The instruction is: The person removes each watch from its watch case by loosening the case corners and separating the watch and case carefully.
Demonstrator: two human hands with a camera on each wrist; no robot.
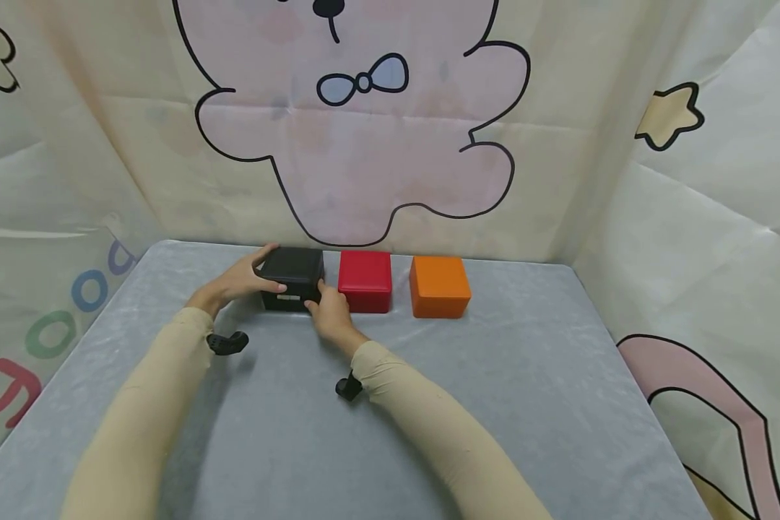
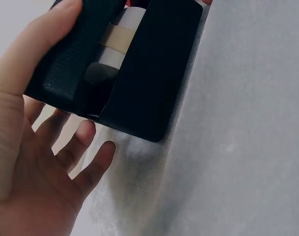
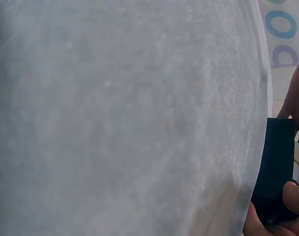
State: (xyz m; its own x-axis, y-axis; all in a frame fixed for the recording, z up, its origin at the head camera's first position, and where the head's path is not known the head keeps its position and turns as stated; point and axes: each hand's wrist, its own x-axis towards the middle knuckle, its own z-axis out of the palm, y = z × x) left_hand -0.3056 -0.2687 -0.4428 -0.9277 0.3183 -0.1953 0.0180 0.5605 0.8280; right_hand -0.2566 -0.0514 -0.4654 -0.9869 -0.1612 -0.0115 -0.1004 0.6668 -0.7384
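Note:
A black box [image 1: 292, 267] stands near the table's far edge, its lid raised a little from the base. Through the gap along its front, the left wrist view shows a white item with a tan band [image 2: 117, 39]. My left hand [image 1: 239, 280] holds the lid at its left end, thumb over the top and the other fingers spread by the end side. With my right hand [image 1: 334, 316] I grip the base [image 3: 274, 162] at its front right corner, the thumb on the front face. The far side of the box is hidden.
Just right of the black box stands a red box [image 1: 365, 282], close to my right hand. An orange box [image 1: 439, 287] is farther right in the same row. A grey cloth covers the table [image 1: 286, 433], and a printed curtain [image 1: 364, 159] hangs behind it.

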